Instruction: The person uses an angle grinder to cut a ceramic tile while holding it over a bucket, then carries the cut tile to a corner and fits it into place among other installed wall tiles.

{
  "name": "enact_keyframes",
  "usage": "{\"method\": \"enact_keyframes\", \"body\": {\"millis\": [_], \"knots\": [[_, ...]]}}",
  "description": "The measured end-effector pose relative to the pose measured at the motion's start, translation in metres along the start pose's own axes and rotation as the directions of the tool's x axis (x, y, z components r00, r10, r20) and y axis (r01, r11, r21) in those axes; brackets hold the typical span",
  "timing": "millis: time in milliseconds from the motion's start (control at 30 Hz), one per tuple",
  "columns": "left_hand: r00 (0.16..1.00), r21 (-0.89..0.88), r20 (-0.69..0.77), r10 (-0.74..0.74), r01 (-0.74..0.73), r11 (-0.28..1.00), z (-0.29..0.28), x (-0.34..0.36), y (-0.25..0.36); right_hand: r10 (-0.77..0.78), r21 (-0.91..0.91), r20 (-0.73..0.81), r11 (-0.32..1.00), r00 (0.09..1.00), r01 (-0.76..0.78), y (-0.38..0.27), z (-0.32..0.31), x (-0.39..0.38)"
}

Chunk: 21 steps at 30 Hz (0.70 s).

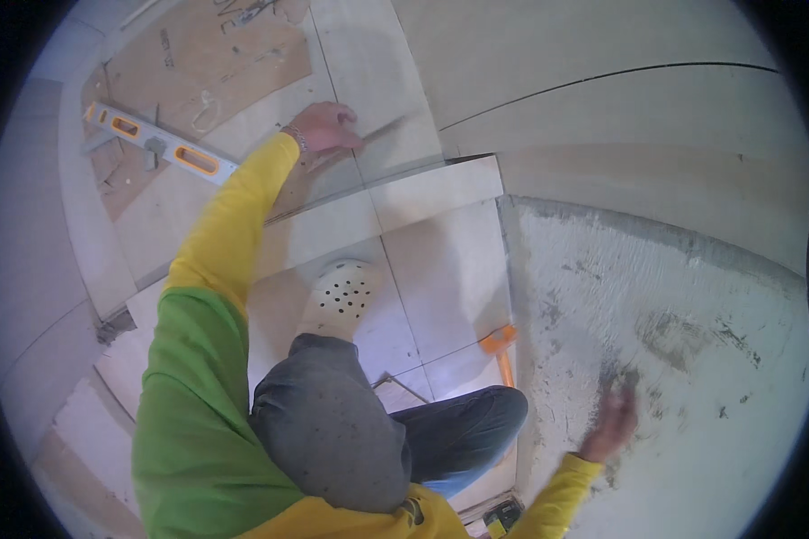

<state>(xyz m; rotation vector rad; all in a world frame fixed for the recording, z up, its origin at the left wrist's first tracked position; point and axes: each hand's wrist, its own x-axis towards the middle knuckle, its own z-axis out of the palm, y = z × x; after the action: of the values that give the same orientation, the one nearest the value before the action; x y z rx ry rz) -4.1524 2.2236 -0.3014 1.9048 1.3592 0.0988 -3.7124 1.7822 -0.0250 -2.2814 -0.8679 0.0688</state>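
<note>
My left hand (324,128) is over the pale floor tiles (382,54) of the upper level, just behind the step's edge. Its fingers are loosely bent and apart, and I see nothing held in them. Close by, a thin brownish streak runs along the tile; whether it is a mark or a shadow I cannot tell. On the other side, my right hand (613,418) is in front of a rough, whitish plastered surface (584,269) with grey smears. Motion blurs its fingers, so their grip is hidden, and I cannot make out whether it touches the surface.
A spirit level (166,148) with orange-rimmed openings lies at the left beside a brown cardboard sheet (243,72). An orange mallet (499,340) leans near the plaster's edge. My cream clog (343,292) stands below the tiled step (333,225), near a thin angled metal piece (404,386).
</note>
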Motion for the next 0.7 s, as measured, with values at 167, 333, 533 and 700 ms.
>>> {"method": "enact_keyframes", "body": {"millis": [167,333,533,700], "knots": [[0.908,-0.325,0.416,0.052,0.094,0.941,-0.004,-0.005,0.009,-0.154,-0.002,-0.112,0.988,0.982,0.155,-0.086,-0.105,0.064],[0.838,-0.323,0.538,0.087,0.109,0.94,0.007,0.003,0.008,-0.117,-0.098,-0.011,0.988,0.993,0.116,-0.098,-0.109,0.07],[0.802,-0.379,0.582,0.131,0.125,0.917,0.021,0.009,-0.001,-0.046,-0.056,-0.085,0.998,0.995,0.041,-0.099,-0.104,0.072],[0.803,-0.415,0.586,0.11,0.18,0.892,0.026,0.012,0.002,-0.017,-0.007,-0.104,1.0,0.994,0.016,-0.101,-0.104,0.073]]}}
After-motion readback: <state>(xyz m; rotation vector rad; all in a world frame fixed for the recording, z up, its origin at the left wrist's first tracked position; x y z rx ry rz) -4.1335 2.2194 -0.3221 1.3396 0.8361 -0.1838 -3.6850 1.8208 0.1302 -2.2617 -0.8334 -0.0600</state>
